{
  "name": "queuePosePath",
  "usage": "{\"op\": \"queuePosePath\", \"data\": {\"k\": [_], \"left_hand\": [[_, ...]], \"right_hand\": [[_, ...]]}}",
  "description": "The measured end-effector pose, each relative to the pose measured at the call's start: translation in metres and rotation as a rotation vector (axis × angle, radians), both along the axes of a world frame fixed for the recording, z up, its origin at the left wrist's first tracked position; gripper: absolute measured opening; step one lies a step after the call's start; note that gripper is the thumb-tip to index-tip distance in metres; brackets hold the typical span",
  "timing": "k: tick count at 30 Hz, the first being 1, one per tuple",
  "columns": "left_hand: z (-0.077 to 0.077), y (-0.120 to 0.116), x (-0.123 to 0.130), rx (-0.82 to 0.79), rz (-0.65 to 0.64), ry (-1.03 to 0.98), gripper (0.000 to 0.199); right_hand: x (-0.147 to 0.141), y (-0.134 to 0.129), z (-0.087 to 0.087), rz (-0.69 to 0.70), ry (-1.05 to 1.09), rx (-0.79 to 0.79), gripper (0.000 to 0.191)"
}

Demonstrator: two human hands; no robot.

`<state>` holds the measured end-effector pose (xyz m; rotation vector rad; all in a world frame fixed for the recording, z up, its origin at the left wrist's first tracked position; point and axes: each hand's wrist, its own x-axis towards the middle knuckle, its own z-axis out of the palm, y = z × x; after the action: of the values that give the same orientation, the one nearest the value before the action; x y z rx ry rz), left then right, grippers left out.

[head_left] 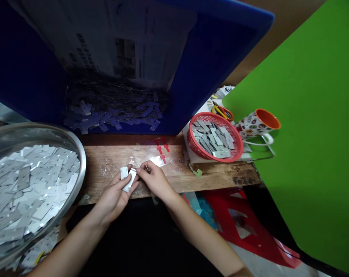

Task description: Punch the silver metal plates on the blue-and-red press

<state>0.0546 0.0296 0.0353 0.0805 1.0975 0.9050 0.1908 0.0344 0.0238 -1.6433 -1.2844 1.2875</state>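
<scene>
Over the wooden bench edge, my left hand point(118, 192) is closed on two small flat metal plates point(130, 181), pale and shiny, held fanned apart between thumb and fingers. My right hand point(155, 179) is pinched at the upper right edge of the nearer plate. A small dark bit shows between its fingers, too small to name. Beyond the right hand, several red T-shaped stickers point(163, 157) lie on a clear sheet on the bench. At the left, a large metal bowl point(81, 161) holds many similar plates.
A blue bin point(192, 88) tipped toward me, with loose plates inside, stands behind the bench point(99, 154). To the right are a red plastic basket point(192, 144) of plates, scissors point(219, 111) and a patterned mug point(251, 125). A green panel point(313, 134) borders the right side.
</scene>
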Motion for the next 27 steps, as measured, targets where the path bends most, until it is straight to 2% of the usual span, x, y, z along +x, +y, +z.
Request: {"op": "queuePosePath", "data": {"k": [2,4,7,9,11,12,13,15,17,19,20,22,24,27], "left_hand": [[0.001,0.000,0.000,-0.003,0.006,-0.006,0.034],[0.001,0.001,-0.001,-0.009,0.007,-0.010,0.033],[0.001,0.003,-0.001,-0.044,0.016,-0.029,0.025],[0.002,0.004,-0.001,-0.073,0.024,-0.056,0.023],[0.005,0.005,0.000,-0.088,0.024,-0.076,0.026],[0.006,0.005,0.000,-0.088,0.021,-0.082,0.027],[0.008,0.005,0.001,-0.085,0.017,-0.088,0.028],[0.011,0.005,0.002,-0.075,0.002,-0.103,0.029],[0.014,0.004,0.004,-0.043,-0.009,-0.131,0.029],[0.016,0.004,0.004,0.009,-0.015,-0.179,0.030],[0.017,0.004,0.003,0.035,-0.015,-0.205,0.031],[0.018,0.004,0.001,0.058,-0.008,-0.234,0.032],[0.015,0.003,-0.004,0.041,0.007,-0.214,0.033],[0.008,0.004,-0.008,0.000,-0.001,-0.179,0.034]], "right_hand": [[0.005,-0.003,0.017,0.019,-0.086,0.068,0.018],[0.024,-0.002,0.041,-0.018,-0.253,0.226,0.019],[0.078,0.007,0.076,-0.254,-0.622,0.527,0.026],[0.117,0.016,0.092,-0.407,-0.838,0.573,0.030],[0.143,0.021,0.099,-0.438,-0.983,0.598,0.040],[0.146,0.022,0.100,-0.431,-1.016,0.622,0.044],[0.142,0.021,0.099,-0.406,-1.009,0.644,0.044],[0.116,0.014,0.092,-0.291,-0.884,0.652,0.032],[0.076,0.006,0.078,-0.030,-0.670,0.529,0.025],[0.039,0.000,0.061,0.210,-0.552,0.365,0.039],[0.026,-0.001,0.053,0.262,-0.499,0.305,0.042],[0.012,0.001,0.039,0.265,-0.399,0.228,0.037],[0.009,0.006,0.033,0.157,-0.247,0.171,0.022],[-0.001,0.017,0.036,-0.039,0.119,0.090,0.011]]}}
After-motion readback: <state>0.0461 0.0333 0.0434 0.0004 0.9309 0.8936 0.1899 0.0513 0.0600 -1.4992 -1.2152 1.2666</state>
